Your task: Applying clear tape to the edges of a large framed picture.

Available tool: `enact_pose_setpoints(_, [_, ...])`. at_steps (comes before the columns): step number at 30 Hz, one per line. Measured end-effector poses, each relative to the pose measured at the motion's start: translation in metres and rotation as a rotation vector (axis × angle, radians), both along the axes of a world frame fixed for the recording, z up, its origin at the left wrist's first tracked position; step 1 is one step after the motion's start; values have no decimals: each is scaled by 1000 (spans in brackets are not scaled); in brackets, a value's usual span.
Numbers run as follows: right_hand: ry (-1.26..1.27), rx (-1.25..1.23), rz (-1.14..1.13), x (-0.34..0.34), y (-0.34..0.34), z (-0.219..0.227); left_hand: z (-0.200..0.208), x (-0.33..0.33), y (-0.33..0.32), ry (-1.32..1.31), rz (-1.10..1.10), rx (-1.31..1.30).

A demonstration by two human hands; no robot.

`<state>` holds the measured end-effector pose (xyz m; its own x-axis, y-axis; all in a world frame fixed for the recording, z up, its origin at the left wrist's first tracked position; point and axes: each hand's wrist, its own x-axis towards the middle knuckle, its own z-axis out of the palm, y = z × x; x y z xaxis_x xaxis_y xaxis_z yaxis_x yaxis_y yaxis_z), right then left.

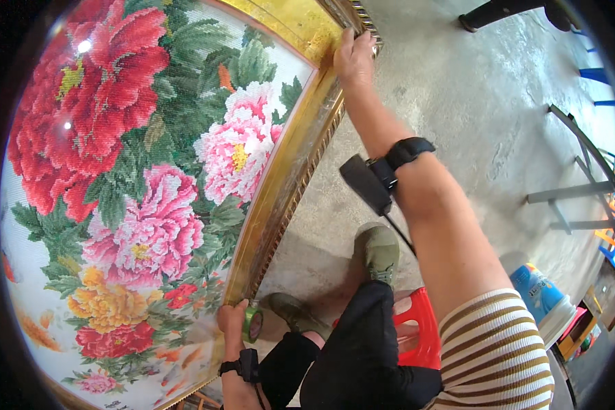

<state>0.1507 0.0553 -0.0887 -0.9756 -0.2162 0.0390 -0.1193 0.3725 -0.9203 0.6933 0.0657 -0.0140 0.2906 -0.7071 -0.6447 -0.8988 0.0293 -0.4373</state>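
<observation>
A large framed picture of red, pink and yellow peonies with orange fish stands tilted on the left. Its gold frame has a dark ridged outer edge, partly under clear wrap. At the upper right corner, my right hand is closed over the frame's edge, fingers bent round it. Lower down, my left hand is closed at the same side of the frame. Against it sits a green roll of tape, apparently in its grip; the fingers are partly hidden. Both wrists carry black strapped devices.
My shoes rest on the grey concrete floor beside the frame. A red plastic stool is under me. At the right stand a blue-and-white tub and a grey metal frame. A dark furniture leg shows at the top.
</observation>
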Motion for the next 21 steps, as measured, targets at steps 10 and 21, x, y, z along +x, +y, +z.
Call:
enact_pose_setpoints(10, [-48,12,108,116,28,6,-8,18,1,95,-39,-46])
enact_pose_setpoints(21, [-206,253,51,-19,19,10,-12,21,1,102,20,-28])
